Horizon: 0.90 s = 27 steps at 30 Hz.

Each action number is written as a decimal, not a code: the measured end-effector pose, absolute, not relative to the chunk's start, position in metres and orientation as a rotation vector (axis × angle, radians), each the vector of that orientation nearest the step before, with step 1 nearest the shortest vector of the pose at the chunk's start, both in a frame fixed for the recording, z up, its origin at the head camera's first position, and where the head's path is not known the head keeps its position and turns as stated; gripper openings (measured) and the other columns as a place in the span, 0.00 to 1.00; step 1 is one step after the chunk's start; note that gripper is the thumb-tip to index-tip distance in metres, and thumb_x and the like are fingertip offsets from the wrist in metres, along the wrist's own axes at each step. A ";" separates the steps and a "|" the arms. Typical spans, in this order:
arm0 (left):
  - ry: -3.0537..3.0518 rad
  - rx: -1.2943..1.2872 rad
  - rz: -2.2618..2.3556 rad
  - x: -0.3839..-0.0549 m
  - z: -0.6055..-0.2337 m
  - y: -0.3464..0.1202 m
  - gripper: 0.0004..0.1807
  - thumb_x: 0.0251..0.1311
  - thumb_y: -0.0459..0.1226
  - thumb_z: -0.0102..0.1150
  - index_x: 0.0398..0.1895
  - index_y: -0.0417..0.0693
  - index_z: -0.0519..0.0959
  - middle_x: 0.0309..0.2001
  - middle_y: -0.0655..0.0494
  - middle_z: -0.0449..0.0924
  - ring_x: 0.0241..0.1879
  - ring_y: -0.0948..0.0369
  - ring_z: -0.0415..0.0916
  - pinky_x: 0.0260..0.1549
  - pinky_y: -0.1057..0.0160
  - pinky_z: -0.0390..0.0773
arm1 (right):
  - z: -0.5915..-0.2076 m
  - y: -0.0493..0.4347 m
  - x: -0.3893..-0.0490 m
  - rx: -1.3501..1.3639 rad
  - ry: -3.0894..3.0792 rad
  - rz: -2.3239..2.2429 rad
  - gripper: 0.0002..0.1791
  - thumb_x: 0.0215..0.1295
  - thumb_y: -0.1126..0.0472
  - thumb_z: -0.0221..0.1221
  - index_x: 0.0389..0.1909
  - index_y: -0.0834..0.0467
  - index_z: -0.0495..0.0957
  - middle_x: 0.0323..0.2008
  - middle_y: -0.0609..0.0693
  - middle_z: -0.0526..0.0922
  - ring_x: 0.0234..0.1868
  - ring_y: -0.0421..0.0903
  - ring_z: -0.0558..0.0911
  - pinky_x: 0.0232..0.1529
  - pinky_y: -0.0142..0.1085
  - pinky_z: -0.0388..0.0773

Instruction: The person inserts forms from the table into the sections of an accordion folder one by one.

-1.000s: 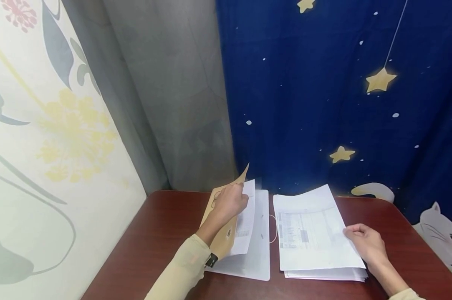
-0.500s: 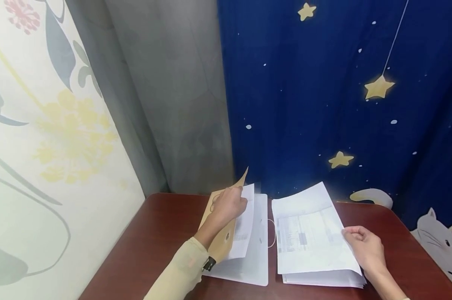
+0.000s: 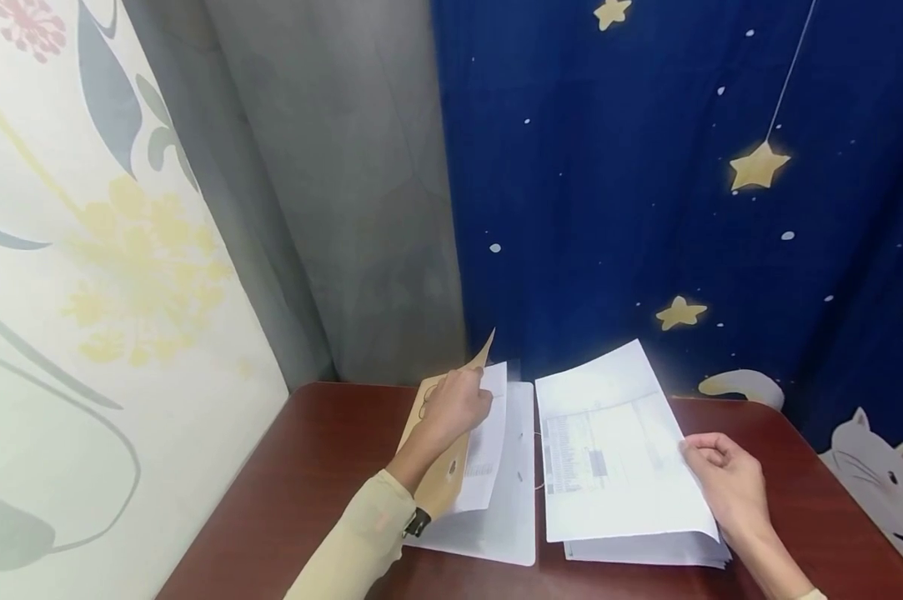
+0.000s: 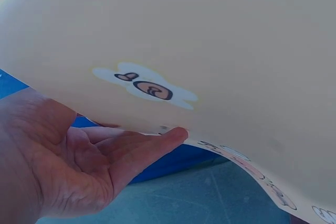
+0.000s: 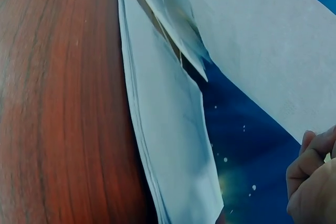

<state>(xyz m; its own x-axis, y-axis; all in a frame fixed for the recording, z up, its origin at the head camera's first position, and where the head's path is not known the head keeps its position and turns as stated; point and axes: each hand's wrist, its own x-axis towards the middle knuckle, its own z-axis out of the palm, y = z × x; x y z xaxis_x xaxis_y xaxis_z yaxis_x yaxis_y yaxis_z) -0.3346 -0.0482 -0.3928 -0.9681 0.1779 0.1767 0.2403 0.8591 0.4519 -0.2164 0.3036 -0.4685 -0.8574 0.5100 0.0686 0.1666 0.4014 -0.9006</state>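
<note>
Pinching the edge of a tan cover [image 3: 445, 485], the left hand [image 3: 454, 408] keeps a narrow grip, with one digit on the printed face and others behind it; whether it also catches the white page [image 3: 489, 454] just inside, I cannot tell. The cover stands tilted on the left side of the desk [image 3: 331, 467], above a pale backing [image 3: 517, 508] lying flat. Hand, forearm and dark wristband [image 3: 418, 522] block part of the cover from the head view.

To the right, the right hand [image 3: 732, 479] has a narrow grip as well, thumb and fingers closed on the right edge of a printed sheet [image 3: 616, 450]. This sheet is held up at a slant over a paper stack [image 3: 646, 552] and hides most of it, so only the stack's near edge shows in the head view; the right wrist view shows several layers there. A thin loop [image 3: 539, 483] lies between backing and sheet, partly covered by the sheet.

Behind the desk hang a grey curtain [image 3: 346, 167] and, right of it, a blue curtain [image 3: 586, 167] patterned with yellow stars and white dots. A printed cat [image 3: 882, 475] shows beyond the desk's right edge. A white surface with pale flowers [image 3: 143, 267] flanks the left.
</note>
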 end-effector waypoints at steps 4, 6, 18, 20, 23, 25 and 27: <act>-2.908 -0.329 -0.741 -0.335 -0.393 -0.049 0.29 0.69 0.38 0.55 0.74 0.44 0.75 0.64 0.42 0.84 0.30 0.52 0.78 0.23 0.55 0.68 | -0.465 0.300 -0.216 -0.549 -2.302 1.460 0.19 0.76 0.50 0.61 0.52 0.62 0.81 0.25 0.37 0.86 0.25 0.40 0.82 0.25 0.35 0.79; -2.915 -0.316 -0.733 -0.334 -0.393 -0.049 0.29 0.69 0.38 0.54 0.74 0.46 0.75 0.65 0.43 0.83 0.31 0.52 0.78 0.25 0.53 0.68 | -0.465 0.298 -0.216 -0.538 -2.293 1.470 0.18 0.75 0.51 0.62 0.52 0.62 0.81 0.25 0.36 0.86 0.25 0.39 0.81 0.26 0.34 0.78; -2.917 -0.300 -0.709 -0.337 -0.397 -0.048 0.30 0.69 0.40 0.55 0.75 0.47 0.75 0.69 0.45 0.81 0.37 0.51 0.78 0.32 0.50 0.67 | -0.471 0.277 -0.220 -0.476 -2.286 1.487 0.15 0.75 0.53 0.62 0.52 0.60 0.82 0.27 0.37 0.87 0.30 0.39 0.80 0.31 0.32 0.76; -2.910 -0.317 -0.703 -0.338 -0.398 -0.048 0.30 0.69 0.39 0.55 0.74 0.46 0.75 0.68 0.44 0.82 0.35 0.51 0.78 0.32 0.50 0.67 | -0.472 0.274 -0.221 -0.467 -2.287 1.485 0.15 0.75 0.53 0.62 0.53 0.59 0.82 0.27 0.37 0.87 0.30 0.38 0.80 0.32 0.31 0.76; -2.910 -0.323 -0.713 -0.337 -0.398 -0.047 0.30 0.69 0.39 0.55 0.74 0.45 0.75 0.67 0.43 0.82 0.32 0.51 0.78 0.33 0.49 0.67 | -0.474 0.270 -0.222 -0.448 -2.292 1.486 0.16 0.76 0.52 0.61 0.53 0.59 0.81 0.28 0.38 0.87 0.31 0.39 0.81 0.32 0.32 0.77; -2.911 -0.320 -0.714 -0.337 -0.398 -0.047 0.30 0.69 0.39 0.56 0.75 0.45 0.75 0.67 0.43 0.82 0.32 0.52 0.77 0.33 0.49 0.67 | -0.474 0.268 -0.224 -0.446 -2.289 1.501 0.17 0.76 0.51 0.61 0.54 0.59 0.81 0.27 0.39 0.87 0.30 0.40 0.82 0.32 0.32 0.78; -2.910 -0.320 -0.719 -0.337 -0.398 -0.047 0.30 0.69 0.39 0.56 0.75 0.45 0.74 0.67 0.43 0.82 0.31 0.52 0.77 0.33 0.49 0.68 | -0.474 0.267 -0.226 -0.450 -2.281 1.516 0.17 0.76 0.50 0.61 0.54 0.59 0.81 0.27 0.39 0.87 0.29 0.41 0.83 0.31 0.33 0.80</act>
